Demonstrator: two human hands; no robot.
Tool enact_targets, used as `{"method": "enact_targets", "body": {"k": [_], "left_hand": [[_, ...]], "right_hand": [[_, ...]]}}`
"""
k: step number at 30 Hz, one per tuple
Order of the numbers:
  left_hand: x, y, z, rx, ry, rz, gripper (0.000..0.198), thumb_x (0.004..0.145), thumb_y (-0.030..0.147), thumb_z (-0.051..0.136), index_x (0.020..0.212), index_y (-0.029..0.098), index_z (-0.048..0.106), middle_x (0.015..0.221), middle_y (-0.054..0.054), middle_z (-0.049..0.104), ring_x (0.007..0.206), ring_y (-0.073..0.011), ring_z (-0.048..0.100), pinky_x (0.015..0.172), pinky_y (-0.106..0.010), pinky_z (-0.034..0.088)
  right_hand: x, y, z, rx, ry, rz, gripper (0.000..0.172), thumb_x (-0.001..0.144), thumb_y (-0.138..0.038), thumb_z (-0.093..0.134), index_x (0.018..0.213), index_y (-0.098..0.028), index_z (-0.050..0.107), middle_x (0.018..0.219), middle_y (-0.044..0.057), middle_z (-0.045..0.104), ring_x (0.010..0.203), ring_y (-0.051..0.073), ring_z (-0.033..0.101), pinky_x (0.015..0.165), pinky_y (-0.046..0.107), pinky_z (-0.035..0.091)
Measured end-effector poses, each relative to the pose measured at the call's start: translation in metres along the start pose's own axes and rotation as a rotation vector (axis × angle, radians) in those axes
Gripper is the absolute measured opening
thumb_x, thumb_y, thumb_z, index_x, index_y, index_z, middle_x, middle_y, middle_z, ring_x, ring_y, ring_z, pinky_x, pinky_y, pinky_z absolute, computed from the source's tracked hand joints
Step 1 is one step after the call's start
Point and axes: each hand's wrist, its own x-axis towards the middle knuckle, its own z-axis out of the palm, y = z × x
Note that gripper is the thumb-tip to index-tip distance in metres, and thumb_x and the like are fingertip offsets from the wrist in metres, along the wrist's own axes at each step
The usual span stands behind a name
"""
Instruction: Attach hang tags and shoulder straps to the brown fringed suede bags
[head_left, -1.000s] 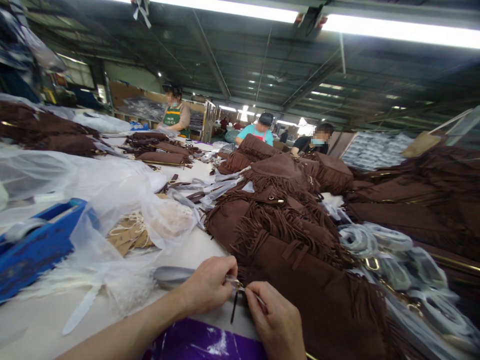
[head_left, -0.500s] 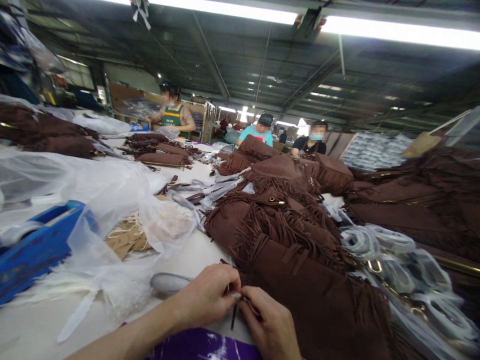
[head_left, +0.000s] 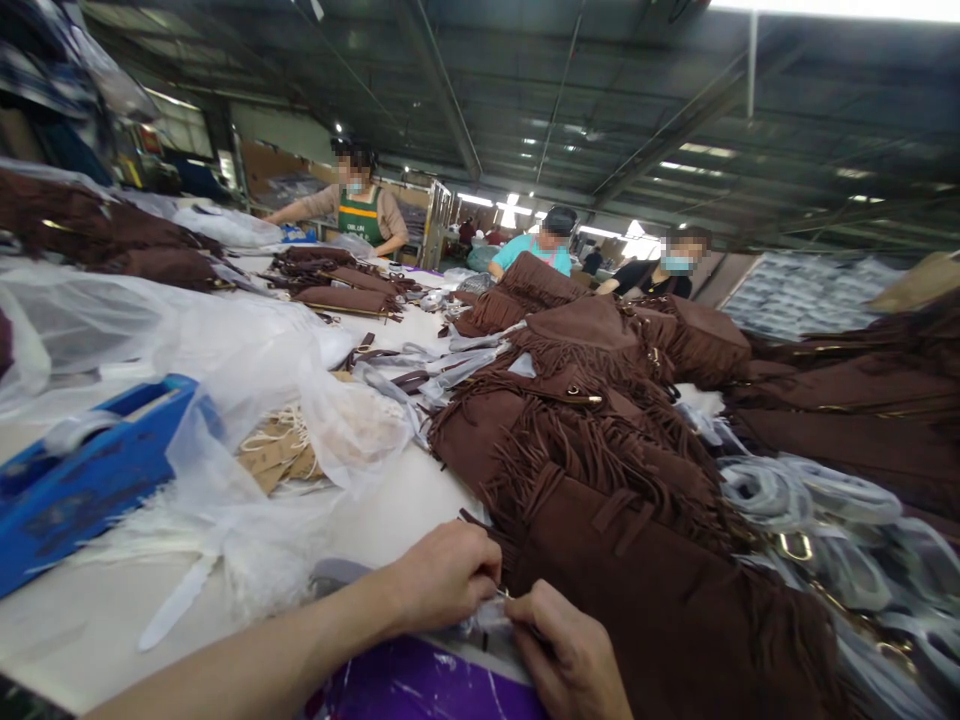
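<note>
Low in the middle, my left hand is closed, its thumb and fingers pinching a small piece of clear plastic wrap. Close against it from the right, my right hand pinches the same plastic with thumb and forefinger. A thin dark strip shows below the plastic, and the fingers hide most of what lies between them. Right beside my hands lies a dark brown fringed bag. Under my wrists is a shiny purple packet or sheet. A grey rounded object is partly covered by my left forearm.
To the left stand a blue tape dispenser and a thin white plastic bag around brown cardboard tags. More fringed bags pile up ahead. Plastic-wrapped straps lie at right. Several co-workers, one in a green apron, stand across the table.
The view has tipped down and shifted left. Clear plastic between my fingers shows more plainly, and my hands are slightly further apart. The green-aproned co-worker has stretched an arm out to the left.
</note>
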Motion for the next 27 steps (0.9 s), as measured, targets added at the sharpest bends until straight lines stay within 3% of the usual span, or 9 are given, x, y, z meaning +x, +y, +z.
{"method": "enact_targets", "body": {"k": [3,5,8,10,16,20,23,27], "left_hand": [[0.001,0.001,-0.001,0.048,0.080,-0.027,0.015,0.075,0.009,0.050,0.067,0.018,0.058,0.072,-0.002,0.061,0.071,-0.0157,0.052,0.066,-0.024,0.038],[0.002,0.000,-0.006,0.020,0.187,-0.031,0.014,0.074,0.008,0.048,0.066,0.018,0.053,0.072,-0.001,0.057,0.069,-0.0143,0.049,0.064,-0.023,0.036],[0.004,-0.001,-0.014,-0.104,0.315,-0.028,0.013,0.074,0.008,0.045,0.068,0.018,0.051,0.071,0.001,0.054,0.069,-0.0134,0.049,0.062,-0.022,0.036],[0.005,-0.001,-0.016,-0.224,0.336,-0.033,0.012,0.076,0.010,0.045,0.070,0.018,0.052,0.070,0.001,0.054,0.067,-0.0129,0.049,0.060,-0.021,0.037],[0.010,-0.002,-0.009,-0.639,0.316,-0.080,0.007,0.079,0.024,0.047,0.075,0.019,0.051,0.057,0.005,0.052,0.054,-0.0113,0.052,0.054,-0.021,0.040],[0.013,-0.008,-0.003,-0.822,0.199,-0.202,0.018,0.076,0.034,0.056,0.082,0.018,0.051,0.056,0.006,0.055,0.051,-0.0129,0.055,0.052,-0.023,0.043],[0.014,-0.011,0.003,-0.848,0.126,-0.204,0.018,0.067,0.026,0.065,0.080,0.015,0.058,0.060,0.005,0.057,0.055,-0.0116,0.054,0.053,-0.021,0.040],[0.017,-0.010,0.012,-0.842,0.206,-0.153,0.012,0.064,0.019,0.064,0.074,0.013,0.064,0.061,0.004,0.057,0.057,-0.0105,0.049,0.056,-0.021,0.038]], "right_hand": [[0.003,-0.004,-0.006,0.135,-0.043,0.093,0.012,0.089,-0.016,0.052,0.091,-0.024,0.061,0.076,-0.002,0.059,0.065,0.014,0.060,0.061,0.020,0.045],[0.007,-0.004,-0.010,0.293,-0.055,0.241,0.015,0.087,-0.022,0.055,0.100,-0.023,0.062,0.084,0.000,0.061,0.064,0.014,0.058,0.059,0.021,0.046],[0.017,-0.003,-0.012,0.527,-0.041,0.507,0.023,0.091,-0.035,0.050,0.105,-0.020,0.060,0.066,-0.004,0.056,0.049,0.014,0.051,0.047,0.021,0.041],[0.028,-0.004,-0.012,0.568,-0.057,0.574,0.028,0.092,-0.042,0.047,0.099,-0.019,0.062,0.051,-0.008,0.046,0.042,0.014,0.046,0.043,0.021,0.037],[0.053,-0.012,-0.006,0.384,0.062,0.364,0.025,0.087,-0.036,0.054,0.070,-0.021,0.065,0.069,-0.001,0.061,0.065,0.017,0.056,0.061,0.023,0.041],[0.049,-0.008,0.000,0.395,0.116,0.419,0.030,0.089,-0.039,0.051,0.068,-0.021,0.060,0.063,-0.003,0.055,0.060,0.016,0.053,0.056,0.023,0.039],[0.045,-0.003,0.003,0.392,0.129,0.425,0.032,0.091,-0.040,0.049,0.067,-0.020,0.058,0.063,-0.003,0.054,0.059,0.016,0.051,0.054,0.023,0.037],[0.042,0.001,0.006,0.386,0.148,0.439,0.032,0.092,-0.039,0.047,0.067,-0.020,0.054,0.064,-0.002,0.053,0.060,0.015,0.049,0.055,0.023,0.036]]}}
